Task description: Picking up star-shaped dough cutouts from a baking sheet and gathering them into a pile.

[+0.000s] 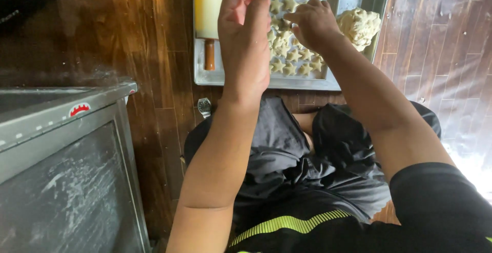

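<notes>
**Materials and Surfaces Seen at the Tray**

A metal tray [246, 77], dull grey and smooth, is seen on a floor [154, 37] of dark wooden boards with a glossy, streaked finish. Pale, matt dough stars [292, 55] are laid on it, and a rough, crumbly lump of dough [360, 26] is seen at its right. A smooth cream rolling pin [207, 2] with a brown wooden handle lies at the tray's left. To the near left, a brushed metal cabinet [61, 155] is dusted with flour smears. Dark, matt cloth is worn on the legs.
</notes>
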